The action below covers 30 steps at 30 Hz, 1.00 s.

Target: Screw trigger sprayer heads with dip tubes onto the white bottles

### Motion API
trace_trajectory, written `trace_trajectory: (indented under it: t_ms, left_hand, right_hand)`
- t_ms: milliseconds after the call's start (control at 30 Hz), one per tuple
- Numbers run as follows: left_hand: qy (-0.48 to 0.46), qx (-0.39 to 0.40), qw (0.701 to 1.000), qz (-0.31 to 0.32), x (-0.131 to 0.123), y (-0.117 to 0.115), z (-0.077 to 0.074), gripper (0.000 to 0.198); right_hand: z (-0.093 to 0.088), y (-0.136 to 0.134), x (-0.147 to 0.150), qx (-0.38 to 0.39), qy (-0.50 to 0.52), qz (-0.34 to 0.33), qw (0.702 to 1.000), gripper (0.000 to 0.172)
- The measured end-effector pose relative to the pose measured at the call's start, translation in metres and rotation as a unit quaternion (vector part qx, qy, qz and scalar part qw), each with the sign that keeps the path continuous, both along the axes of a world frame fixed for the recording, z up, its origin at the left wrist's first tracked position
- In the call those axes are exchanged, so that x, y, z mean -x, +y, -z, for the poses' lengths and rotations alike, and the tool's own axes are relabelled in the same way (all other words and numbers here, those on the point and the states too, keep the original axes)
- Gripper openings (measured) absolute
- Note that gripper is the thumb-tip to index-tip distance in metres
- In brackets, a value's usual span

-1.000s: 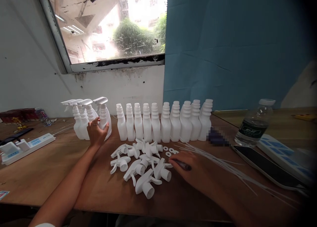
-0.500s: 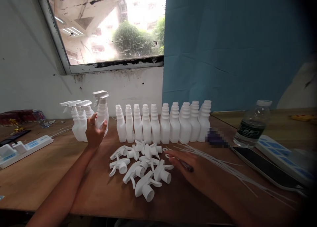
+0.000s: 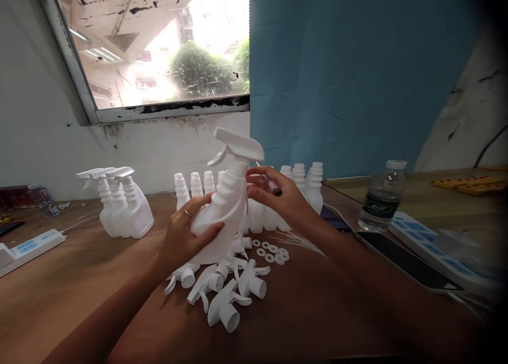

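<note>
My left hand (image 3: 186,237) is wrapped round the body of a white spray bottle (image 3: 226,200) with its trigger head on, held tilted above the table. At the bottle's neck my right hand (image 3: 278,200) touches it with its fingers closed on a dark pen (image 3: 272,185). Below lies a heap of loose white trigger heads (image 3: 222,290), with small white washers (image 3: 272,250) beside it. A row of open white bottles (image 3: 301,194) stands behind, partly hidden by the held bottle.
Three finished spray bottles (image 3: 119,205) stand at the left. A power strip (image 3: 27,245) lies far left. At the right are a clear water bottle (image 3: 379,197), a dark phone (image 3: 405,258), a second power strip (image 3: 432,242) and thin white tubes (image 3: 301,239).
My left hand lifted one spray bottle from the left group and carried it to the middle. My right hand rose from the table with the pen to the bottle's neck. The view shifted right.
</note>
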<state>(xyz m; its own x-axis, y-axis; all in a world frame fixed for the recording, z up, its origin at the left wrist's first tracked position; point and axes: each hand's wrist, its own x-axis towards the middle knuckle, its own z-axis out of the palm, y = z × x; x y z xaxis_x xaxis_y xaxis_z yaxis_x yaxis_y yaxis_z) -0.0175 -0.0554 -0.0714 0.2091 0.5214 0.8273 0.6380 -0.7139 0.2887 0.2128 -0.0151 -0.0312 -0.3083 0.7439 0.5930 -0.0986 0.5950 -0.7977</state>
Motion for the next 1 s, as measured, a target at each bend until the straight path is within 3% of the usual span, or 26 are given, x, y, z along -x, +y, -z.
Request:
trace_trajectory:
  t_ms: [133,300,433,533,667,867,1000]
  left_hand:
    - [-0.016,0.037,0.999,0.016,-0.007,-0.002,0.014,0.046]
    - [-0.076,0.131,0.987,0.044,-0.003,-0.001,0.020,0.052]
    - [-0.177,0.268,0.940,0.112,0.005,0.001,0.025,0.057]
    - [-0.235,0.336,0.893,0.185,0.012,0.004,0.030,0.055]
    - [-0.269,0.351,0.860,0.254,0.015,0.007,0.036,0.054]
    - [-0.277,0.382,0.843,0.259,0.007,0.003,0.035,0.051]
    - [-0.285,0.399,0.824,0.283,0.006,-0.001,0.030,0.055]
  right_hand:
    - [0.002,0.012,0.015,0.008,0.077,0.023,0.997,0.039]
    - [0.003,0.006,0.022,0.030,0.102,-0.010,0.994,0.034]
    - [0.002,0.002,0.025,0.035,0.132,-0.028,0.990,0.026]
    - [0.000,0.002,0.026,0.052,0.136,-0.117,0.982,0.022]
    - [-0.006,0.000,0.023,0.050,0.083,-0.211,0.973,0.026]
    - [-0.006,-0.002,0.023,0.093,0.058,-0.123,0.986,0.031]
    - [-0.009,-0.005,0.021,0.085,0.056,-0.181,0.978,0.027]
